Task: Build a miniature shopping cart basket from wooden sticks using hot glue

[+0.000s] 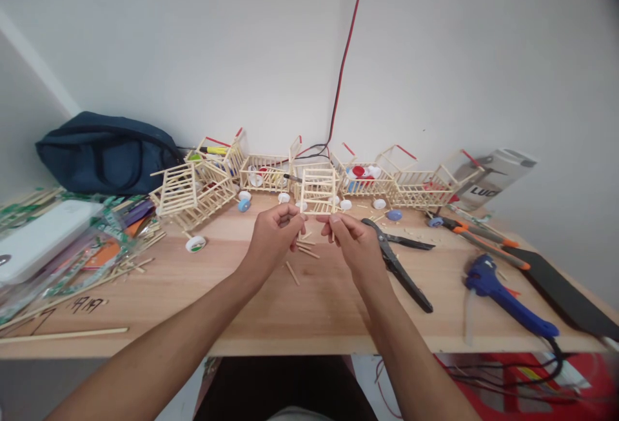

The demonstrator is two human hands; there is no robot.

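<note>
The left hand (282, 226) and right hand (349, 235) each pinch a lower corner of a small stick frame (319, 213), which stands up between their fingertips over the surface (271, 311). Just behind it, stick carts line the wall. The cart left of the frame (265, 189) contains white and red caps (256, 180); the cart right of it (370, 193) carries red, white and blue ones. Farther left, another cart (193, 198) sits tilted.

Craft workspace, wooden table (319, 324), blue glue gun (507, 302), orange-handled pliers (489, 246), cut sticks (293, 273)
</note>
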